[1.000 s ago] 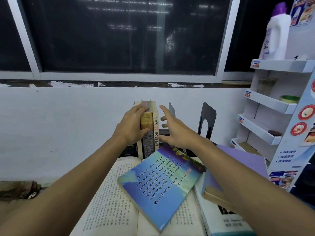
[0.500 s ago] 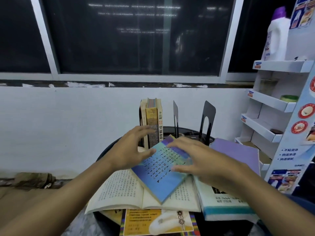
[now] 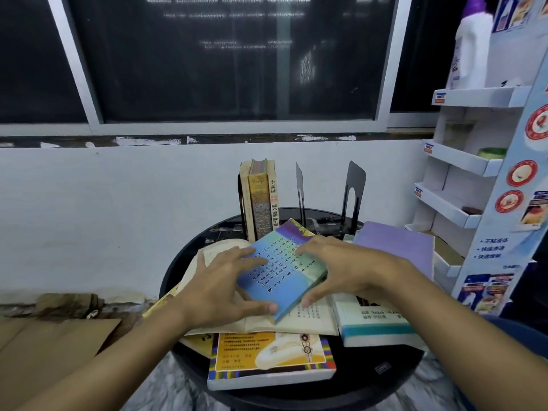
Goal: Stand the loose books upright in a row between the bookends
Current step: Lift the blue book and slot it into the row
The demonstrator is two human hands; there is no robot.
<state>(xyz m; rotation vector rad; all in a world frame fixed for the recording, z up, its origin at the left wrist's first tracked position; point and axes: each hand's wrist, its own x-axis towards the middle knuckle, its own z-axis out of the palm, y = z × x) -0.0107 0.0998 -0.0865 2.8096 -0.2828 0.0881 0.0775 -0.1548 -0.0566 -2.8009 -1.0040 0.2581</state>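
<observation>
A blue book (image 3: pixel 283 269) with lines of black characters lies tilted on an open book (image 3: pixel 311 317) on the round black table (image 3: pixel 394 378). My left hand (image 3: pixel 221 287) grips its left edge, thumb under the near corner. My right hand (image 3: pixel 345 266) holds its right edge, fingers spread over the cover. Three books (image 3: pixel 258 200) stand upright at the table's back beside a thin black bookend (image 3: pixel 300 188); a wider black bookend (image 3: pixel 353 188) stands further right.
A purple book (image 3: pixel 397 247) rests on a thick white and teal book (image 3: pixel 376 327) at the right. An orange-covered book (image 3: pixel 269 360) lies at the near edge. A white display shelf (image 3: pixel 462 161) with a bottle (image 3: pixel 471 46) stands at the right. Cardboard (image 3: pixel 44 348) lies at the left.
Both hands came back from the upright books down onto the blue book and now grip its two edges. The view pulled back, showing more of the table.
</observation>
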